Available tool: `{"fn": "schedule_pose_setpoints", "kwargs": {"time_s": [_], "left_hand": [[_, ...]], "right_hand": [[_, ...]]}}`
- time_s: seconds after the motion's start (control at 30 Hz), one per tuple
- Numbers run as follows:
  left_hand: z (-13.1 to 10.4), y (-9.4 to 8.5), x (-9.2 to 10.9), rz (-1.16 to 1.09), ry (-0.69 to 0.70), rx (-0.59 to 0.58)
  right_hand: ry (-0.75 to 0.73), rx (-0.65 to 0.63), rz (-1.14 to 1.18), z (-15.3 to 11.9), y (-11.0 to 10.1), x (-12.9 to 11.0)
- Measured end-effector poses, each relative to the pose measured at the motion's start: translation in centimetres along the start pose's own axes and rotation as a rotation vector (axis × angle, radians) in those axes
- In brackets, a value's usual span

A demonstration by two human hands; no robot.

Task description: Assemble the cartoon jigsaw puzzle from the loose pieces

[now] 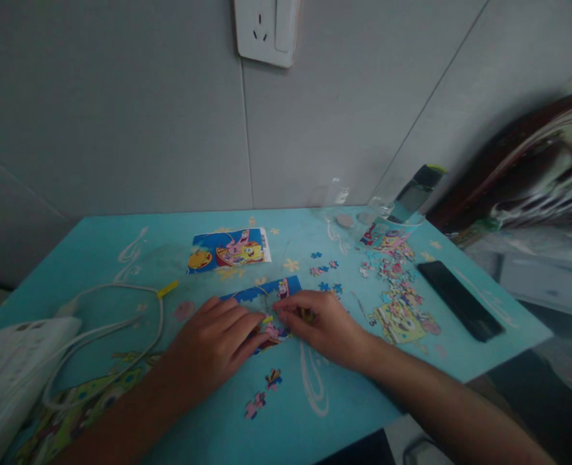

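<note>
A partly built blue jigsaw puzzle [293, 284] with cartoon figures lies on the table between my two hands. My left hand [222, 336] covers its left part, with fingers bent and tips gripping its middle, where a small yellow bit shows. My right hand [322, 320] comes from the other side, thumb and forefinger pinched together over the puzzle's right part. Whatever sits in that pinch is hidden. Just behind is a printed picture card [230, 250] with a similar scene. Loose puzzle pieces [255, 405] lie in front, and more small blue pieces [323, 286] are behind my right hand.
A heap of mixed pieces [397, 268] spreads at right before a clear tub [392, 234]. Nearby are a black phone-like slab [460, 300] and a yellow assembled puzzle part [399, 323]. At left, a white power strip [19, 374] trails a looped cable [162, 316]. The wall borders the table's back.
</note>
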State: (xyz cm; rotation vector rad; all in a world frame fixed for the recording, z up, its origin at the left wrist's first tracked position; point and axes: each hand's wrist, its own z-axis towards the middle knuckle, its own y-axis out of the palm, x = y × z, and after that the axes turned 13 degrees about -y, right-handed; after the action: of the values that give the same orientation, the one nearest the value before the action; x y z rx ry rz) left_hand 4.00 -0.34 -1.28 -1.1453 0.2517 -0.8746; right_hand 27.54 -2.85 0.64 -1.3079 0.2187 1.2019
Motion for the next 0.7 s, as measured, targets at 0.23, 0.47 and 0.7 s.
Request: {"fn": "schedule_pose_setpoints", "kwargs": {"time_s": [0.23, 0.47, 0.7], "left_hand": [[-0.2, -0.1, -0.4, 0.002, 0.018, 0.0], [-0.2, 0.1, -1.5, 0.061, 0.082, 0.059], [-1.1, 1.4, -2.6, 0.079, 0.093, 0.083]], "right_hand": [[-0.145, 0.189, -0.306, -0.2, -2.6, 0.4], [0.334, 0.25, -1.043, -11.3, -14.1, 5.5], [0.783, 0.166, -1.035, -22.2, -20.2, 10.5]]}}
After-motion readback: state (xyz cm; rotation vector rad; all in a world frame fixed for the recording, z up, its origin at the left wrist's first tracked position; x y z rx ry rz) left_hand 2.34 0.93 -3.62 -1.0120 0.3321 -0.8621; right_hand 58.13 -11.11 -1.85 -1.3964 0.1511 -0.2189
